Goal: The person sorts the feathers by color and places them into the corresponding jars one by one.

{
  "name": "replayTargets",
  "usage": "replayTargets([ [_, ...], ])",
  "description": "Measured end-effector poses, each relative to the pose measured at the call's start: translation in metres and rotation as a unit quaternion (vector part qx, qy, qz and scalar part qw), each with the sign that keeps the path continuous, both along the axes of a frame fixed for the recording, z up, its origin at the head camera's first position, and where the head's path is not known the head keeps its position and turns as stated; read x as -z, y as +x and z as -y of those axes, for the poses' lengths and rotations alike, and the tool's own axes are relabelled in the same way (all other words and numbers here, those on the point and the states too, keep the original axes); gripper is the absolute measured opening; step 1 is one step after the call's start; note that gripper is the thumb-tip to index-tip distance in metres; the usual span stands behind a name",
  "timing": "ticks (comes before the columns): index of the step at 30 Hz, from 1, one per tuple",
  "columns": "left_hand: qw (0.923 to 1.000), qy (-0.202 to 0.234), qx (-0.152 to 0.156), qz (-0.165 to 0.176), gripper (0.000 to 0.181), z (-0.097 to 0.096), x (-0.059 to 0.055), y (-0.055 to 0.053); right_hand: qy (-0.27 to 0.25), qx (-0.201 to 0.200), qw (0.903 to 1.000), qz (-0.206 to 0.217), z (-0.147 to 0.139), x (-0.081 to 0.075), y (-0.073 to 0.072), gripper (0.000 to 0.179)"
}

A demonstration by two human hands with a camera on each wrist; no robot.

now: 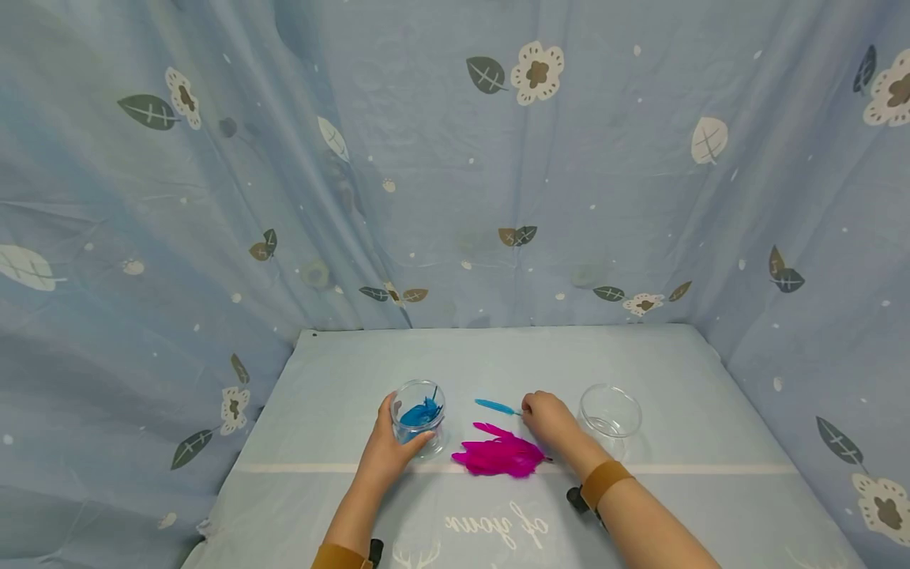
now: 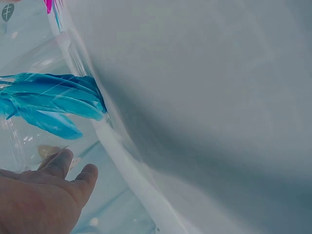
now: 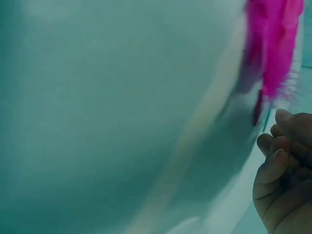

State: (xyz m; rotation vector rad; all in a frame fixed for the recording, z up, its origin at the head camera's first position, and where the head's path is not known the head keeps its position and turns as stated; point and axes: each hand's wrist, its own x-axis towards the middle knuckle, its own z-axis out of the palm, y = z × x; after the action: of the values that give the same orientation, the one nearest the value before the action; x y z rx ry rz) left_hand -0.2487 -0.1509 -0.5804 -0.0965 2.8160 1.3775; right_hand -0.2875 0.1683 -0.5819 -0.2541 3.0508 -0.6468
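My left hand (image 1: 386,452) grips a clear glass cup (image 1: 437,433) from its left side, thumb across the front. Inside the cup lie several blue feathers (image 1: 419,412), which the left wrist view shows through the clear wall. To the right, my right hand (image 1: 550,420) pinches the quill end of a single blue feather (image 1: 495,407), whose vane points left toward the cup. Just in front of that feather lies a pile of magenta feathers (image 1: 501,456). In the right wrist view, curled fingers (image 3: 273,170) show close to the magenta feathers (image 3: 275,44).
A second clear glass cup (image 1: 610,411) stands right of my right hand, close to the forearm. The table (image 1: 498,356) has a pale cloth with a light stripe and white lettering. Patterned blue curtains (image 1: 441,158) hang behind it and at both sides.
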Motion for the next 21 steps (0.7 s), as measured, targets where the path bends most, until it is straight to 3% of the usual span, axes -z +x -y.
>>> replayTargets([
  [11,1.0,0.002,0.003,0.002,0.117,0.0,0.002,-0.001,0.02,-0.014,0.9993,-0.027,-0.001,0.012,0.002,0.009],
  [21,1.0,0.002,0.006,-0.003,0.117,0.001,0.001,-0.001,0.139,-0.051,0.9827,-0.111,0.0,0.024,0.002,0.003],
])
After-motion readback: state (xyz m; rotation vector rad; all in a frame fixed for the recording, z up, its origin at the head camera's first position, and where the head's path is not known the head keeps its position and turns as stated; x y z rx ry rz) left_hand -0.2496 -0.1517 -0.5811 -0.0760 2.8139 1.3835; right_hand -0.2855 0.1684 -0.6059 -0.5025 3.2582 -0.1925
